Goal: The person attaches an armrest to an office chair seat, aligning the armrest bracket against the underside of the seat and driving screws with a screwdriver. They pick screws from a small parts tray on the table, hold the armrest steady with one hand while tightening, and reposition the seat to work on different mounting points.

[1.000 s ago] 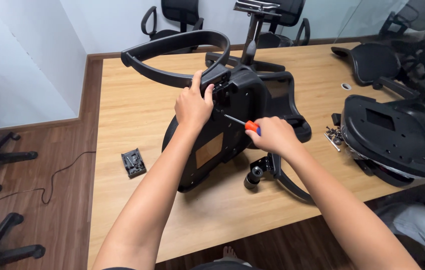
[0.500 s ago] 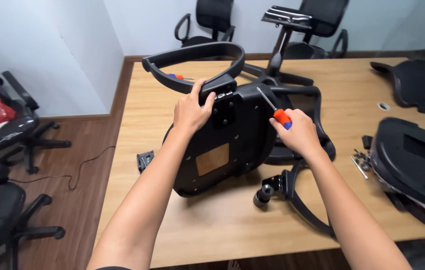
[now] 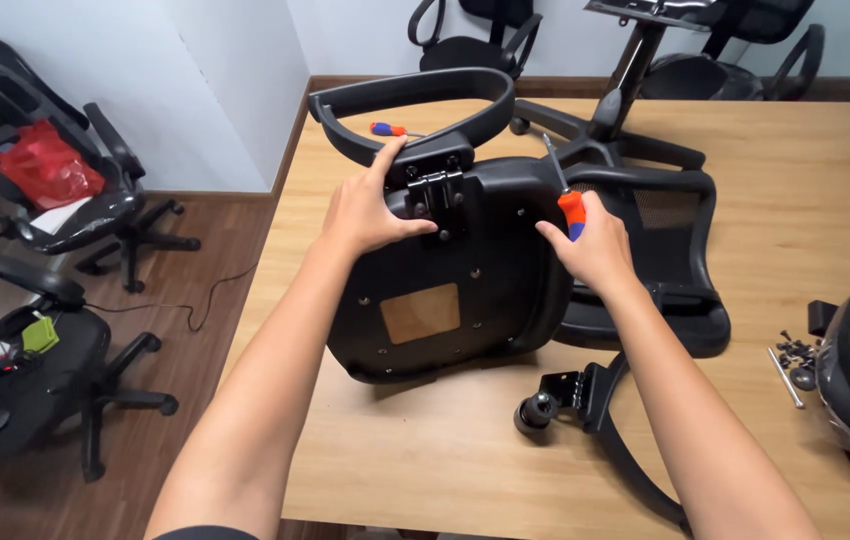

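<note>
I am pressing my left hand (image 3: 370,205) flat on the upturned chair seat (image 3: 445,280); my right hand (image 3: 595,245), at the seat's right edge, is gripping a screwdriver (image 3: 565,190).

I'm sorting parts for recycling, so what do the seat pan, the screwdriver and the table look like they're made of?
Seat pan: probably moulded black plastic, matte with a dull sheen.
Screwdriver: thin metal shaft, orange and blue handle, likely plastic or rubber.
Table: light wood grain, possibly laminate.

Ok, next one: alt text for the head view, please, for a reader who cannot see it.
Two bare hands work on an upturned black chair seat on a wooden table: the left hand presses by its metal bracket, the right hand grips an orange-handled screwdriver. Loose screws lie to the right.
</note>
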